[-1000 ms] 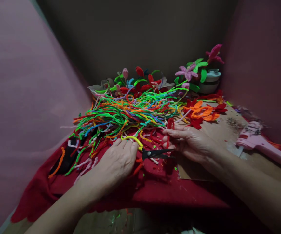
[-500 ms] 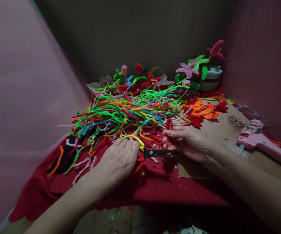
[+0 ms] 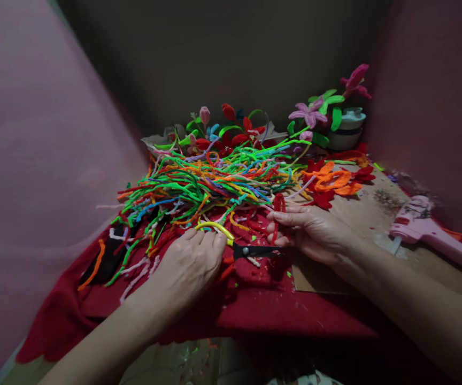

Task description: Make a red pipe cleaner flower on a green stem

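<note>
My left hand (image 3: pixel 194 256) is closed around the yellow handle of a pair of scissors (image 3: pixel 255 251), whose dark blades point right. Pinched between the thumb and fingers of my right hand (image 3: pixel 309 230) is a looped red pipe cleaner (image 3: pixel 279 206), standing upright with its lower end reaching down by the blade tips. Whether the blades touch it I cannot tell. Just beyond both hands spreads a thick heap of colourful pipe cleaners (image 3: pixel 207 182), in green, orange, red, blue and other shades.
Orange looped petals (image 3: pixel 333 181) and red ones lie on a cardboard sheet (image 3: pixel 323 280) at the right. A pink glue gun (image 3: pixel 427 230) rests there too. Fuzzy flowers (image 3: pixel 309 115) and a pale pot (image 3: pixel 345 136) stand behind. A dark red cloth (image 3: pixel 255 315) covers the surface.
My left hand and the scissors have shifted slightly left, drawing the blade tips back a little from the right hand. My right hand holds the red pipe cleaner in nearly the same place.
</note>
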Demonstrator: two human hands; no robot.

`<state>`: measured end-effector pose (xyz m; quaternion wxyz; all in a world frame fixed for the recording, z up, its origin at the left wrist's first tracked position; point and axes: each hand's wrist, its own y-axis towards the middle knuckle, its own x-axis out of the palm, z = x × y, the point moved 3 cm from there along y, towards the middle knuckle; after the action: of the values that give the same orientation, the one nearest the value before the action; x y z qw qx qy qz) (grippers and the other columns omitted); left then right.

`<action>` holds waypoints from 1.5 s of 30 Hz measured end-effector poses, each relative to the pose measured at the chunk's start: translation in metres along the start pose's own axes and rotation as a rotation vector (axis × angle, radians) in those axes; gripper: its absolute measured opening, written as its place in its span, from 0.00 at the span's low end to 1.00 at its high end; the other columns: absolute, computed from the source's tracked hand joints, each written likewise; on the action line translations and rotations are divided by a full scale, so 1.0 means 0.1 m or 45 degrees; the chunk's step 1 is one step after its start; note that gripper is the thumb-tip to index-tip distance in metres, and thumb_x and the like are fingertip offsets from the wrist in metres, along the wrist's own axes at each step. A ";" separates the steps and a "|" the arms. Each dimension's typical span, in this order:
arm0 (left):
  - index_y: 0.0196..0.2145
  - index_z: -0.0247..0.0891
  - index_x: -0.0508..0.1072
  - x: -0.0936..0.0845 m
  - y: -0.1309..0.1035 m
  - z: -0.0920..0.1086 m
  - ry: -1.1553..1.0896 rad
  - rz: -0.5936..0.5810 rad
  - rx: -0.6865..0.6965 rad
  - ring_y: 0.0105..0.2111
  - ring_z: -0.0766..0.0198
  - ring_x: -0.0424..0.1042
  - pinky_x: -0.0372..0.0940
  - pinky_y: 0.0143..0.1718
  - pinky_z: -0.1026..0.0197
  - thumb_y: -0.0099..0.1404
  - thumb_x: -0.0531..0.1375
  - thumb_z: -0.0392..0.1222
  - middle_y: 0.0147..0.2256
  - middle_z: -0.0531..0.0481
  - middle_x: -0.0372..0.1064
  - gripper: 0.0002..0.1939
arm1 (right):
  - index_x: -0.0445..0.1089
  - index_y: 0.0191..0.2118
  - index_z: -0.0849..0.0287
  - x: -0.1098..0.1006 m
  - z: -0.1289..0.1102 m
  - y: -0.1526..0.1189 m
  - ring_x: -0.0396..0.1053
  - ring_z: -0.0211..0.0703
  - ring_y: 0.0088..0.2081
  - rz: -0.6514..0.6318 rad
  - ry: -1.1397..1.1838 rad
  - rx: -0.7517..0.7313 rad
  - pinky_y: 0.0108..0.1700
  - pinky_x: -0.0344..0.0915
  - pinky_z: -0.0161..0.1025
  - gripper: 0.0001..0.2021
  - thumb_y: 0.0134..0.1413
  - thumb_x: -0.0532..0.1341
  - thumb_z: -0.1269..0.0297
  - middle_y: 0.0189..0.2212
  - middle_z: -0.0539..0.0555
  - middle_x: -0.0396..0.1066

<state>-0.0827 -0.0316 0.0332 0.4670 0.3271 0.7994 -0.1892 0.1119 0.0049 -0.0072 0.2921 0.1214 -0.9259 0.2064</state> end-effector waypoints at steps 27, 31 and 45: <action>0.29 0.37 0.61 0.12 0.02 -0.10 -0.282 -0.099 -0.092 0.23 0.64 0.59 0.53 0.26 0.61 0.63 0.46 0.29 0.24 0.52 0.60 0.09 | 0.74 0.28 0.65 0.00 -0.01 -0.01 0.64 0.33 0.21 0.002 -0.096 -0.111 0.20 0.69 0.32 0.03 0.42 0.66 0.73 0.21 0.50 0.66; 0.29 0.37 0.61 0.11 0.02 -0.09 -0.301 -0.116 -0.051 0.25 0.64 0.60 0.54 0.27 0.61 0.62 0.47 0.29 0.25 0.51 0.61 0.08 | 0.73 0.26 0.66 0.01 0.00 -0.01 0.64 0.33 0.19 -0.020 -0.115 -0.081 0.19 0.69 0.32 0.03 0.41 0.66 0.72 0.18 0.50 0.65; 0.28 0.37 0.61 0.06 0.02 -0.06 -0.224 -0.160 -0.015 0.25 0.62 0.65 0.59 0.28 0.59 0.60 0.47 0.28 0.26 0.49 0.64 0.08 | 0.71 0.25 0.67 -0.01 0.02 0.00 0.64 0.33 0.17 -0.031 -0.160 -0.055 0.18 0.69 0.32 0.05 0.42 0.67 0.71 0.17 0.50 0.66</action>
<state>-0.0873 -0.0238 0.0307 0.5244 0.2558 0.7754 -0.2414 0.1116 0.0037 -0.0089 0.2384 0.1390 -0.9452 0.1747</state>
